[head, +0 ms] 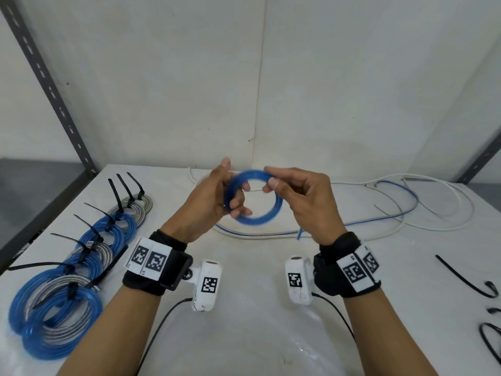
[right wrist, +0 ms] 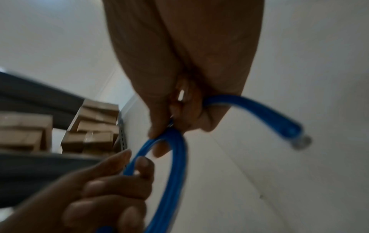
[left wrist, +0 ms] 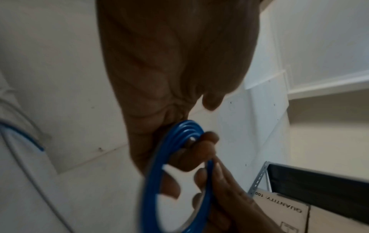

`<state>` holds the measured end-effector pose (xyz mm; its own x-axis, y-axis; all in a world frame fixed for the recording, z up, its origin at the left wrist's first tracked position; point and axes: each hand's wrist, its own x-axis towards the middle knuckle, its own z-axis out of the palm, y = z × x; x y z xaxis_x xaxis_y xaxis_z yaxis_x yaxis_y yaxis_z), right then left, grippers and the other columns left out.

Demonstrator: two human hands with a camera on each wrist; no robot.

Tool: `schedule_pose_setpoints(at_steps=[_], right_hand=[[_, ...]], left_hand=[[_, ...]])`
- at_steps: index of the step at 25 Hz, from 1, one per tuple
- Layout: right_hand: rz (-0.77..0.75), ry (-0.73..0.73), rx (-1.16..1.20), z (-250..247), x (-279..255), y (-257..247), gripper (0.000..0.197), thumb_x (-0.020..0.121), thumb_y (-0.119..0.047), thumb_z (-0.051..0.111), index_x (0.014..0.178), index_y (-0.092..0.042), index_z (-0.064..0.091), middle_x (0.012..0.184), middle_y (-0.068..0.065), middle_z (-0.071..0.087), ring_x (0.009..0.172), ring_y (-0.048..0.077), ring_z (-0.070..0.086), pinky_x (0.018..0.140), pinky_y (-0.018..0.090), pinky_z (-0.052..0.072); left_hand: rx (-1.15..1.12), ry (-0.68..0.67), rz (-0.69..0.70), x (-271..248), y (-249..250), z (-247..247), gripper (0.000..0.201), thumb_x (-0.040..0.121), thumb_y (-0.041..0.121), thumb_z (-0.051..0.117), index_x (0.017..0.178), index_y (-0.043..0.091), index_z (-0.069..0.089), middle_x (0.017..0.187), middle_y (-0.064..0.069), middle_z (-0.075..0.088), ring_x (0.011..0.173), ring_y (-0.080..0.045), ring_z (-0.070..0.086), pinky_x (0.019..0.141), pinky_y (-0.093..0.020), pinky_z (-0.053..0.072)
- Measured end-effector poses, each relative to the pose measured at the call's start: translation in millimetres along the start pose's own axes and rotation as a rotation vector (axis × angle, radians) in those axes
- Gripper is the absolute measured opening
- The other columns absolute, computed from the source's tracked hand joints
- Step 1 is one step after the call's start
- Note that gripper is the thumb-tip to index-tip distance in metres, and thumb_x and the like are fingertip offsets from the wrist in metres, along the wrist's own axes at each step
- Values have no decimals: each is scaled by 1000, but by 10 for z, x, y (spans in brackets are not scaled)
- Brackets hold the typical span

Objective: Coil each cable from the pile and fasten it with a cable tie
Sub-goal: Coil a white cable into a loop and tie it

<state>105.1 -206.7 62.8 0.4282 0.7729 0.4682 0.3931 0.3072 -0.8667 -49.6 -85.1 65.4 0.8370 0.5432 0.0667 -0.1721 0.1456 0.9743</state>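
At the far left of the white counter (head: pixel 244 335) lies a row of finished coils (head: pixel 58 308), glossy blue and silvery-grey rings of smooth tubing-like cable, each cinched by a black cable tie (head: pixel 71 293) whose thin tail sticks out. Moving right, the left hand (head: pixel 208 202) is raised above the counter, its grip curled around the left side of a small round blue coil (head: pixel 254 198), fingers hooked through the ring. The coil is several turns of slick blue cable held in the air between both hands. The right hand (head: pixel 303 199) pinches the coil's upper right edge between thumb and forefinger; in the right wrist view a short free end of cable (right wrist: pixel 259 110) juts out past the palm. Behind the hands the loose pile (head: pixel 406 202) of white and blue cables sprawls in long loops on the counter. Near the right edge lie unused black ties (head: pixel 466 280), slim and curved
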Motion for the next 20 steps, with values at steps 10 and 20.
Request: schedule_pose_setpoints(at_steps=[10,20], right_hand=[[37,101,77,0,-3,-37,21,95,-9,68,114,-4,74,84,0,76,60,1,57,54,12,40],[-11,110,62,124,-48,-50,26,97,-8,65,123,-6,70,87,7,77,75,1,67,66,10,46]], left_hand=[[-201,149,57,-10,66,-17,48,109,44,34,74,14,48,59,6,17,48,-10,19,52,-24,36],[-371,125,53,17,-20,51,49,107,33,24,73,10,50,52,3,27,45,-14,28,63,-31,47]])
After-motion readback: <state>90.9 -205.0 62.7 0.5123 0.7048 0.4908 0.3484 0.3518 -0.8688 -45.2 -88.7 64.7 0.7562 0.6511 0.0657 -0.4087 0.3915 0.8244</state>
